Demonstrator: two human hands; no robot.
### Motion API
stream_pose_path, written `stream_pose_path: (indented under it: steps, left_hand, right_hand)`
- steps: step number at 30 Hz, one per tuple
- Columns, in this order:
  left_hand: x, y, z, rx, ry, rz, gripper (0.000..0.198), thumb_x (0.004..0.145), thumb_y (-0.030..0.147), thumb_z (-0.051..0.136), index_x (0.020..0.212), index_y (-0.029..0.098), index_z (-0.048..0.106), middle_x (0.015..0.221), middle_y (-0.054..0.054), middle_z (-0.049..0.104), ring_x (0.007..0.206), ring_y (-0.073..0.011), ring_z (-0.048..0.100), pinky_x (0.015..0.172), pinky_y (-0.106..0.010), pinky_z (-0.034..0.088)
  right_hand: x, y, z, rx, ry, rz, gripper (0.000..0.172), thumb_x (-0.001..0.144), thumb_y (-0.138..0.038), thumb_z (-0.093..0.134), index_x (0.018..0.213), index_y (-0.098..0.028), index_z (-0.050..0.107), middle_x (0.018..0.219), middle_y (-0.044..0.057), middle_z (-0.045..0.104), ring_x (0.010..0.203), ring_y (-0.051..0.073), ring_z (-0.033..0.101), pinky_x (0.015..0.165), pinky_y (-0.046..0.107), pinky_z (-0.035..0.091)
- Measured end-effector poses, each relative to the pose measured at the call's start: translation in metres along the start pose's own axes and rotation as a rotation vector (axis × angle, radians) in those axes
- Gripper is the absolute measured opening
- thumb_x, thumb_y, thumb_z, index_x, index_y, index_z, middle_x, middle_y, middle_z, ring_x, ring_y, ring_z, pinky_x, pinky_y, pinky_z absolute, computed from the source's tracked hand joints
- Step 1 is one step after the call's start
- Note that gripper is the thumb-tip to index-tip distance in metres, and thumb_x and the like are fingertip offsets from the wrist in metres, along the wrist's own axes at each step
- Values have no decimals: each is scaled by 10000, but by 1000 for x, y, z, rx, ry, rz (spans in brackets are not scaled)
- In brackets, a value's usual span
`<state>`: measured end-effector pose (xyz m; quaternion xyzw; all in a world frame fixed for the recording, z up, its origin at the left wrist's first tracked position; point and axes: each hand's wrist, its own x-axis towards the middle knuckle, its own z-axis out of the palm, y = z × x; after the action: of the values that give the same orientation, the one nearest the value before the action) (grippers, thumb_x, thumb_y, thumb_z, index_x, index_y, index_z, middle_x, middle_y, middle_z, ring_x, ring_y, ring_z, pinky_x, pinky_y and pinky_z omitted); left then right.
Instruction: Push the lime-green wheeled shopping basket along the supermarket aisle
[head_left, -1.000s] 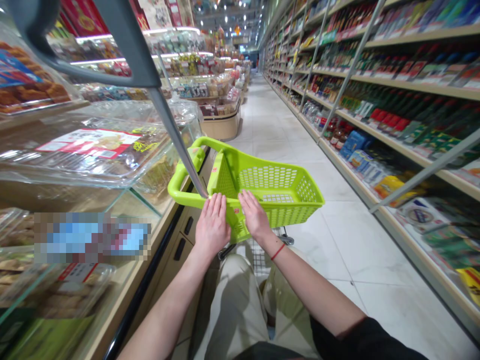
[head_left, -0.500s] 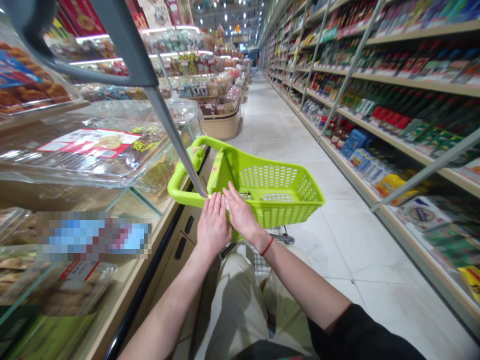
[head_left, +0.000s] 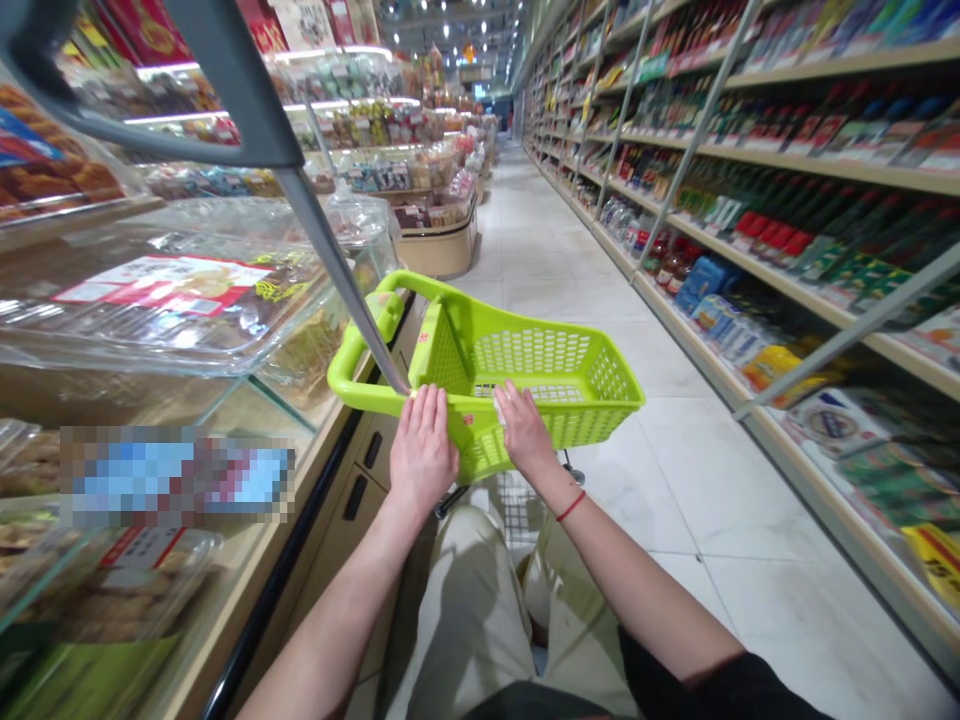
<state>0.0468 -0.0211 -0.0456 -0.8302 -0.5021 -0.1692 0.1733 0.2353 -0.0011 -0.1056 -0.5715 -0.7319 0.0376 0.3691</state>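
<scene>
I logged 2 bare hands on a lime-green plastic basket [head_left: 559,428], which sat on a wheeled cart frame low in front of the person, its walls moulded in a perforated grid. The left hand [head_left: 422,450] lay with fingers extended and open against the near wall, fingertips at the rim and just beside the tip of a slim metal rod [head_left: 337,270] that ran down from a grey frame [head_left: 225,90]. The right hand [head_left: 525,432] sat on the same rim with fingers bent over it; a small white item [head_left: 499,410] showed at its fingers, and I could not tell whether that hand was gripping it. A red cord bracelet [head_left: 571,506] circled the right wrist.

The basket's rounded handle [head_left: 358,345] lay toward the left. Beyond it stood a glass display case [head_left: 300,405] holding a clear plastic tray [head_left: 161,300] with a red-and-white label [head_left: 161,285]; I could not read the writing at this resolution. A pixelated patch [head_left: 176,475] covered part of the case. To the right, long shelves [head_left: 795,250] held packaged goods above a glossy pale tile floor [head_left: 660,480].
</scene>
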Motion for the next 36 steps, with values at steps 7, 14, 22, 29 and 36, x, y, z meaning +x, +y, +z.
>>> stream_pose_path:
  steps: [7, 14, 22, 29, 36]
  left_hand:
    - [-1, 1, 3, -7, 4, -1, 741, 791, 171, 511, 1476, -47, 333, 1553, -239, 358, 1491, -330, 250, 1237, -476, 205]
    - [-2, -2, 6, 21, 7, 6, 715, 814, 171, 501, 1474, -51, 341, 1552, -238, 359, 1486, -330, 265, 1235, -461, 211]
    - [-1, 0, 3, 37, 5, -9, 695, 824, 170, 472, 1472, -49, 347, 1548, -228, 371, 1481, -323, 280, 1235, -460, 204]
    - [10, 13, 10, 6, -83, 123, 676, 841, 135, 412, 1497, -1, 324, 1576, -169, 347, 1497, -269, 252, 1249, -458, 163]
    - [21, 17, 17, -1, -116, 122, 624, 856, 137, 437, 1459, -20, 395, 1510, -207, 443, 1457, -322, 333, 1232, -470, 221]
  right_hand:
    - [28, -51, 12, 71, -33, -38, 612, 843, 30, 361, 1436, -68, 479, 1492, 209, 467, 1435, 232, 381, 1222, 459, 267]
    - [15, -28, 11, 43, 13, -163, 576, 894, -9, 354, 1446, -117, 475, 1505, 174, 463, 1444, 217, 366, 1217, 477, 279]
    - [-8, 22, -3, -69, 56, 11, 582, 838, 36, 343, 1384, -48, 526, 1442, 219, 520, 1428, 237, 395, 1207, 505, 290]
    - [2, 5, -10, -99, -36, 56, 586, 821, 41, 371, 1386, -23, 516, 1441, 237, 514, 1413, 244, 416, 1204, 478, 299]
    - [20, -15, -2, -15, -130, -35, 630, 794, 54, 410, 1415, -23, 490, 1466, 243, 483, 1422, 253, 402, 1216, 455, 267]
